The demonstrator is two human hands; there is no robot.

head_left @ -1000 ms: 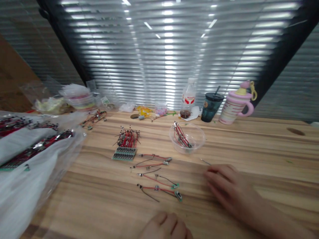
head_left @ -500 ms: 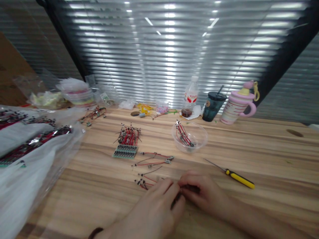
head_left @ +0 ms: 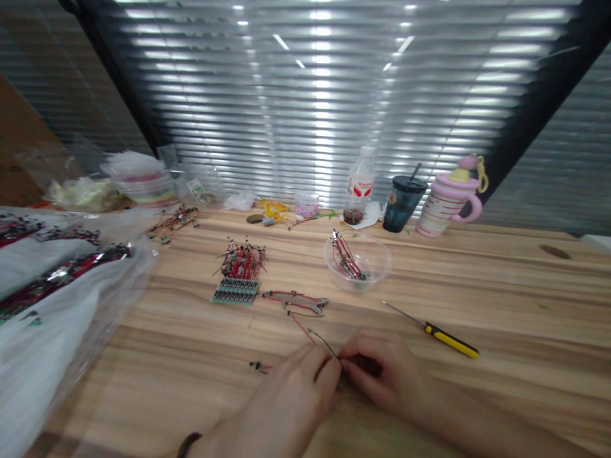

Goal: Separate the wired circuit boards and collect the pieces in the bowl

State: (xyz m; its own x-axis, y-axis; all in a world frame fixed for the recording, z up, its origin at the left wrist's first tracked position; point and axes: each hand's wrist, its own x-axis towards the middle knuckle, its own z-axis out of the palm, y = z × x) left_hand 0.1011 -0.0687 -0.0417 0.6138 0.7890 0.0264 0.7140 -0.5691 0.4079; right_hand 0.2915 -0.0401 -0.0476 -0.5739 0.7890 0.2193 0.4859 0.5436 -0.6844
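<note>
Wire (head_left: 325, 342), dark, thin, curved; left hand (head_left: 300, 385), right hand (head_left: 389, 367): grip pinching it over streaky wooden table (head_left: 167, 381).

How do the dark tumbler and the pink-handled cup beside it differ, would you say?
The dark tumbler is dark blue-green, while the pink-handled cup is pale with pink stripes. The tumbler shows no handle; the cup has one on its side. A straw tops the tumbler, a yellow loop the cup. Both stand upright.

One screwdriver (head_left: 451, 340), one bottle (head_left: 360, 187), two lidded cups (head_left: 403, 202) (one pink).
</note>
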